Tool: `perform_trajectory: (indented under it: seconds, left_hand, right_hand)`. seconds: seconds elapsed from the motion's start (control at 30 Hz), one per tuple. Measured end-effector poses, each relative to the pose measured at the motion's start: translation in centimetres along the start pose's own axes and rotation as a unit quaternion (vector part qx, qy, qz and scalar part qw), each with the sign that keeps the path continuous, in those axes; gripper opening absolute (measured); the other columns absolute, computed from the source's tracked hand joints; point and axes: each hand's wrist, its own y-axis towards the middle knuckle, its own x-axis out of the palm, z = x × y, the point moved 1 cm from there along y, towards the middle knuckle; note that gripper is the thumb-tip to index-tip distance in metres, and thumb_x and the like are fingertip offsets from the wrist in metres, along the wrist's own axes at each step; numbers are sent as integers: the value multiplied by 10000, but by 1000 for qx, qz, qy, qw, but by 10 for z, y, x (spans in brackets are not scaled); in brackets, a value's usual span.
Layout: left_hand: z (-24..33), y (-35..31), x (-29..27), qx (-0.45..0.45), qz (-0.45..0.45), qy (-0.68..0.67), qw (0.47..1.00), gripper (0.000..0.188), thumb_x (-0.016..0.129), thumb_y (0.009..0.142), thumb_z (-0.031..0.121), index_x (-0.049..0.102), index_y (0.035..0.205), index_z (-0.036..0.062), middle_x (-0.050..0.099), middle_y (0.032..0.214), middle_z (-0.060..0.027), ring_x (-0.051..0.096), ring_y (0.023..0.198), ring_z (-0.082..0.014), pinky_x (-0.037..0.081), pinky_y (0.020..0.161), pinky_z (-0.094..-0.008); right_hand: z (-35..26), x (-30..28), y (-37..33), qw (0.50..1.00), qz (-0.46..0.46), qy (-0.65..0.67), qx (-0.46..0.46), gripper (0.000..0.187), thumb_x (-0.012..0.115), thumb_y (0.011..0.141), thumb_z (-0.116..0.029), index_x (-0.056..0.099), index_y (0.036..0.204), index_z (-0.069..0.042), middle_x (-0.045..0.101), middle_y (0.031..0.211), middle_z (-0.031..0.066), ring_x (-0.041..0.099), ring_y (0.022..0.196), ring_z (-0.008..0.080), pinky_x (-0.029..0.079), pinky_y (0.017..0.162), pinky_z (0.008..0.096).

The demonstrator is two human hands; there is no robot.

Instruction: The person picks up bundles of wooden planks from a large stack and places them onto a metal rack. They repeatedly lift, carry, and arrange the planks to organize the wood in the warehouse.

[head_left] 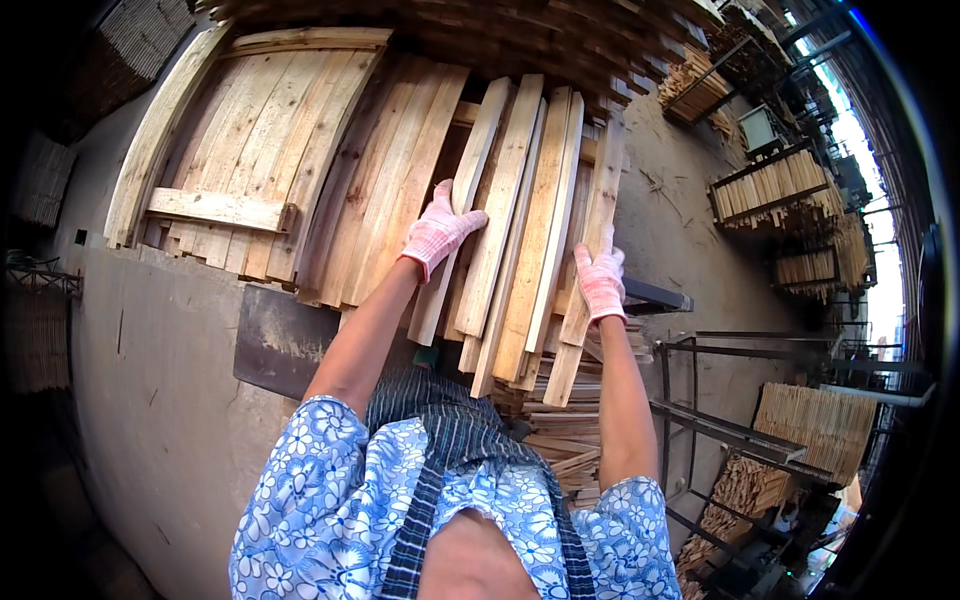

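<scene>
Several loose wooden slats (506,200) lie side by side in front of me, their near ends uneven. My left hand (445,232), in a pink-and-white knit glove, grips the leftmost loose slat (480,140), its thumb reaching across the top. Around the rightmost slat (604,180) my right hand (600,280), gloved alike, is closed at the outer edge, thumb on the inner side. The undersides of both grips are hidden. Left of my left hand, wider boards (405,180) lie close together.
A board stack with a raised side rail (160,140) and a short crosspiece (222,209) stands at left. A dark metal plate (283,340) juts out below it. More slats (565,440) lie low beside me. Metal racks (730,425) and wood bundles (815,425) stand at right on the concrete floor (170,400).
</scene>
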Motion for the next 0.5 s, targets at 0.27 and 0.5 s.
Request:
perform_trajectory:
  seconds: [0.27, 0.5]
  left_hand:
    - [45, -9, 52, -5, -15, -18, 1000, 1118, 666, 836, 652, 138, 1622, 60, 450, 1506, -308, 462, 1397, -426, 402, 1136, -450]
    - [29, -26, 23, -6, 17, 69, 997, 1059, 772, 819, 429, 145, 1623, 144, 396, 1519, -300, 483, 1340, -498, 433, 1098, -515]
  right_hand:
    - [-135, -15, -21, 999, 37, -37, -9, 972, 666, 820, -687, 305, 1575, -192, 397, 1433, 290, 509, 1248, 487, 457, 1006, 579]
    - [-123, -22, -13, 999, -29, -24, 7, 1058, 732, 794, -596, 181, 1617, -224, 459, 1379, 280, 561, 1217, 483, 487, 985, 560]
